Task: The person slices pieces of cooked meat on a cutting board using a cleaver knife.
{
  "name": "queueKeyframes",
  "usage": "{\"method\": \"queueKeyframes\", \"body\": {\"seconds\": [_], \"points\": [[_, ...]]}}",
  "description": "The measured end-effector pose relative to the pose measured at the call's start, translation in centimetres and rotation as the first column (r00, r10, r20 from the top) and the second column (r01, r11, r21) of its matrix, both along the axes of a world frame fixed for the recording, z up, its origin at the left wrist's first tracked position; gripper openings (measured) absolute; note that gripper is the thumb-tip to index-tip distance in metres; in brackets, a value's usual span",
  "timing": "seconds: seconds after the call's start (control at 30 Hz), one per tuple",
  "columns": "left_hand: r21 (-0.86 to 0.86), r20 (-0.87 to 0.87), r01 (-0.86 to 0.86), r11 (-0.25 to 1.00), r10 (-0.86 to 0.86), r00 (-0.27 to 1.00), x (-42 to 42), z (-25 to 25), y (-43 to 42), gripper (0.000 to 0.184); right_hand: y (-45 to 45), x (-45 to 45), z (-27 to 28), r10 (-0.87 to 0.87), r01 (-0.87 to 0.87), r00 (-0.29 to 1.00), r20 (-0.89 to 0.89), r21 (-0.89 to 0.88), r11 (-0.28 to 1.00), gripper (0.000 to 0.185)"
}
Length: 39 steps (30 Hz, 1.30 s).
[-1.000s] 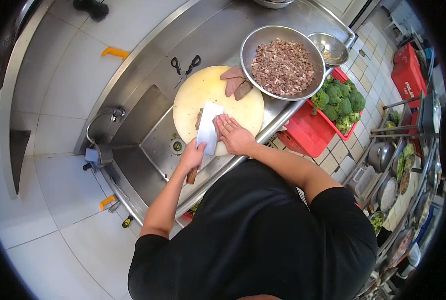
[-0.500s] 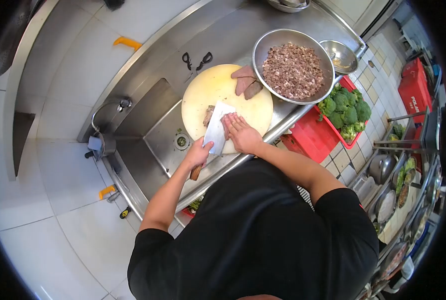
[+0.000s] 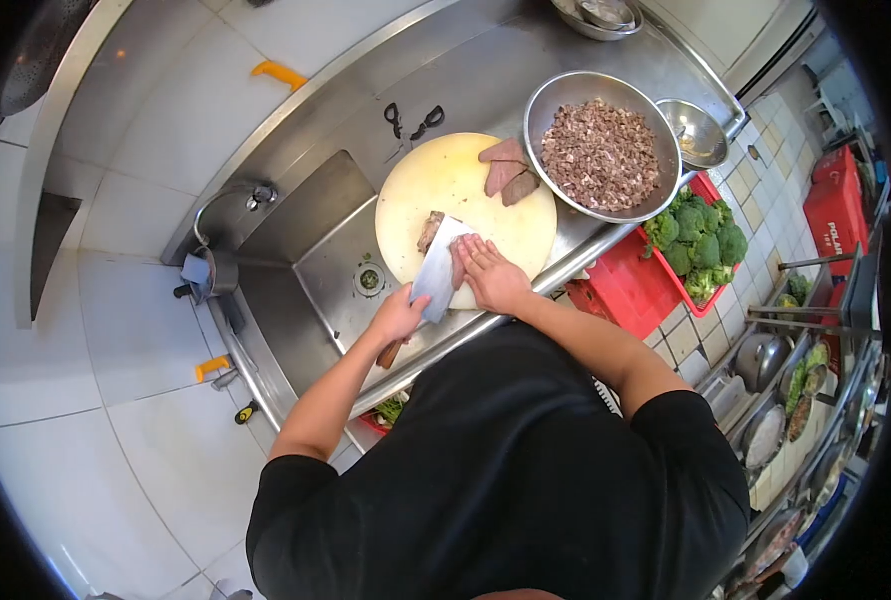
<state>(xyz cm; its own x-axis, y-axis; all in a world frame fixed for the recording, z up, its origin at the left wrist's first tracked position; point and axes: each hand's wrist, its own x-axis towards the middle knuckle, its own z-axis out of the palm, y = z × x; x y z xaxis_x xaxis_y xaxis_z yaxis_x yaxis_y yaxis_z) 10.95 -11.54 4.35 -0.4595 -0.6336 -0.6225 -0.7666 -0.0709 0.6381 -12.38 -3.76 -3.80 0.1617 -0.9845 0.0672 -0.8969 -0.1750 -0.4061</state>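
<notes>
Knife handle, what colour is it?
The knife handle is brown, as the head view shows.

The cleaver [image 3: 439, 275], a broad steel blade on a brown wooden handle, slants forward from the left hand [image 3: 401, 312], the handle's end jutting behind that grip. Right of the blade, a reddish-brown piece of meat [image 3: 458, 262] lies beneath the right hand's [image 3: 494, 277] fingertips, partly covered by them

Steel sink counter [image 3: 486, 68]: items resting on it

- Round cutting board [image 3: 436, 175]: flat, reaching partly over basin [image 3: 331, 265].
- Large steel bowl [image 3: 598, 87]: just beside board.
- Smaller metal bowl [image 3: 708, 125]: near counter's corner.
- Black-handled scissors [image 3: 398, 131]: near board.
- Stacked metal bowls [image 3: 603, 34]: farther off, along far side.
</notes>
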Motion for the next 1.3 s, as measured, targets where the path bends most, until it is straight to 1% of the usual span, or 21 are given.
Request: {"method": "queueKeyframes", "body": {"seconds": [0.07, 0.17, 0.27, 0.33, 0.4, 0.43, 0.53, 0.57, 0.6, 0.67, 0.7, 0.8, 0.83, 0.9, 0.97, 1.03, 1.07, 1.1, 1.2, 1.23, 1.3], "points": [[0.037, -0.032, -0.045, 0.998, 0.046, 0.998, -0.8, -2.1, -0.6, 0.035, 0.3, 0.4, -0.5, -0.007, 0.007, 1.0, 0.005, -0.014, 1.0, 0.06], [-0.01, 0.059, -0.05, 0.999, 0.05, 0.997, -1.9, -0.4, 0.1, 0.036, 0.2, -0.2, -0.6, -0.012, 0.013, 1.0, 0.021, -0.067, 0.998, 0.058], [-0.067, 0.028, 0.029, 0.997, -0.027, 0.999, 0.7, 0.2, 1.3, 0.037, 0.3, -0.4, 0.1, 0.03, -0.027, 0.998, 0.059, -0.065, 0.998, 0.057], [-0.13, 0.024, 0.011, 0.991, -0.008, 1.0, 0.7, -0.6, 1.7, 0.038, 0.4, -0.6, -0.4, 0.032, -0.02, 0.995, 0.094, -0.122, 0.992, 0.057], [-0.182, 0.034, -0.002, 0.983, 0.008, 0.999, -0.2, -2.8, 1.6, 0.037, 0.3, -0.5, -0.8, 0.01, 0.014, 0.988, 0.153, -0.152, 0.988, 0.057], [-0.193, 0.051, -0.004, 0.981, 0.014, 0.999, -0.6, -3.5, 1.6, 0.037, 0.2, -0.5, -0.9, -0.044, 0.104, 0.966, 0.255, -0.229, 0.968, 0.06], [-0.242, 0.087, -0.01, 0.97, 0.032, 0.996, -1.8, -4.1, 1.3, 0.037, -0.8, -1.2, 1.0, -0.135, 0.205, 0.894, 0.428, -0.122, 0.971, 0.064], [-0.257, 0.102, -0.002, 0.966, 0.03, 0.994, -1.9, -3.9, 1.4, 0.037, -1.6, -1.2, 1.3, -0.106, 0.216, 0.866, 0.488, -0.175, 0.961, 0.051], [-0.274, 0.113, 0.009, 0.962, 0.023, 0.993, -2.1, -3.6, 1.4, 0.037, -2.2, -1.4, 1.6, -0.103, 0.162, 0.875, 0.474, -0.086, 0.983, 0.044], [-0.225, 0.126, -0.021, 0.974, 0.05, 0.991, -2.6, -2.4, 1.8, 0.041, -2.9, -1.9, 2.4, -0.107, 0.069, 0.893, 0.438, 0.102, 0.992, 0.03], [-0.202, 0.132, -0.038, 0.979, 0.066, 0.989, -2.9, -1.5, 1.9, 0.043, -3.1, -2.2, 2.9, -0.076, 0.022, 0.881, 0.468, 0.118, 0.993, 0.015], [-0.217, 0.166, -0.009, 0.976, 0.046, 0.985, -3.1, -0.4, 2.0, 0.044, -3.0, -3.3, 3.2, 0.082, -0.093, 0.901, 0.426, 0.005, 0.996, 0.014], [-0.257, 0.167, 0.015, 0.966, 0.029, 0.985, -3.0, -0.4, 2.1, 0.042, -2.7, -3.6, 3.2, 0.082, -0.103, 0.912, 0.401, 0.033, 0.994, 0.011], [-0.327, 0.173, 0.059, 0.943, -0.001, 0.985, -2.7, -0.5, 2.5, 0.04, -2.4, -4.1, 3.4, 0.097, -0.107, 0.92, 0.381, 0.005, 0.994, 0.01], [-0.278, 0.198, 0.095, 0.956, -0.04, 0.979, -1.8, 0.0, 3.2, 0.039, -1.9, -4.1, 3.2, 0.111, -0.105, 0.926, 0.361, -0.036, 0.994, 0.009], [-0.22, 0.233, 0.105, 0.97, -0.052, 0.971, -0.6, 1.3, 4.6, 0.038, -2.0, -4.1, 2.5, 0.102, -0.077, 0.926, 0.364, -0.083, 0.994, 0.01], [-0.214, 0.216, 0.095, 0.972, -0.048, 0.975, -0.2, 1.4, 5.1, 0.038, -2.0, -3.9, 2.2, 0.102, -0.068, 0.923, 0.372, -0.104, 0.992, 0.01], [-0.211, 0.204, 0.086, 0.974, -0.042, 0.978, 0.3, 1.4, 5.4, 0.038, -1.9, -3.7, 2.2, 0.057, -0.017, 0.918, 0.393, -0.105, 0.994, 0.01], [-0.224, 0.198, 0.078, 0.971, -0.033, 0.98, 0.6, 1.3, 5.6, 0.037, -1.1, -3.3, 2.2, -0.094, 0.115, 0.876, 0.472, -0.016, 0.993, 0.011], [-0.226, 0.195, 0.077, 0.971, -0.032, 0.98, 0.4, 1.3, 5.5, 0.037, -1.0, -3.8, 1.1, -0.039, 0.107, 0.88, 0.474, -0.116, 0.987, 0.009], [-0.223, 0.185, 0.065, 0.973, -0.024, 0.982, -0.1, 1.1, 5.1, 0.036, -0.5, -4.1, 2.2, -0.186, 0.21, 0.755, 0.629, 0.037, 0.977, 0.01]]}}
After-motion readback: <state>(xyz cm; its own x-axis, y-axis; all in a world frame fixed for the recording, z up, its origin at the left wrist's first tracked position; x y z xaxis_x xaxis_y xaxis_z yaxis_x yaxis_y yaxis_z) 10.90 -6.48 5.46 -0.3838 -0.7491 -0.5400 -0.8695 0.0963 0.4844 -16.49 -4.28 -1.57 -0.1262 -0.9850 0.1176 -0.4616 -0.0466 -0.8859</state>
